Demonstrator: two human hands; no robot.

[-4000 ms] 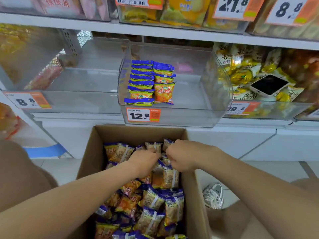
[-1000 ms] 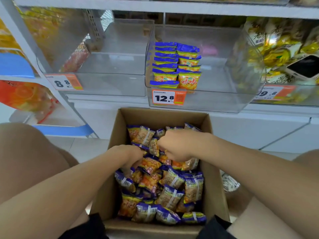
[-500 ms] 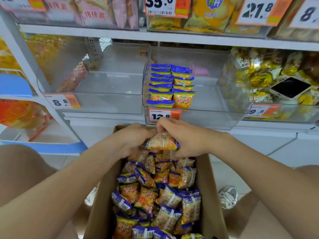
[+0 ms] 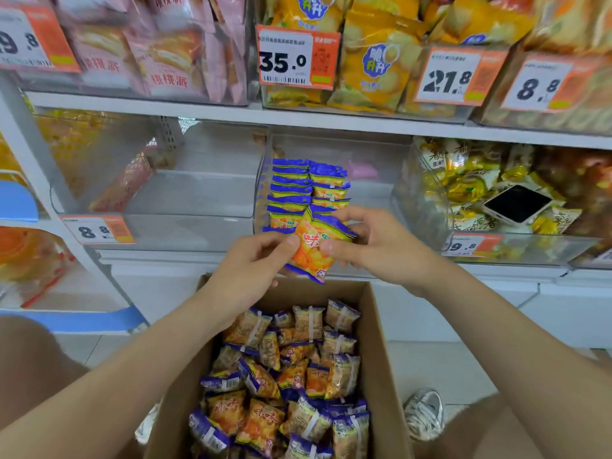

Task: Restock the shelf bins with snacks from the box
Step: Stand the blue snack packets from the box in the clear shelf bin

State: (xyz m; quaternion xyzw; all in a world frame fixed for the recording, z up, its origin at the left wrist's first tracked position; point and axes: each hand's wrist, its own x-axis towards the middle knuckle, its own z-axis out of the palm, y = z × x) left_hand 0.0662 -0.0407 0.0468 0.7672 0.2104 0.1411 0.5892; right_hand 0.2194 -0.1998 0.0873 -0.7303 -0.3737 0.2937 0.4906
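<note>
Fingers (image 4: 291, 241) of the left hand (image 4: 255, 266) and right hand (image 4: 374, 246) are both pinching one orange-and-blue snack packet (image 4: 314, 246) by its side edges. It's held tilted, right in front of the clear bin (image 4: 371, 193), with the open box (image 4: 381, 342) of loose packets sitting below the bin. Two tidy rows of packets (image 4: 291, 187) stand at the bin's left side.

My worry: that's a light pinch on slick foil, so one slip and it drops back below the bin. Shoving it in tilted could also topple those rows, which are just behind it.
</note>
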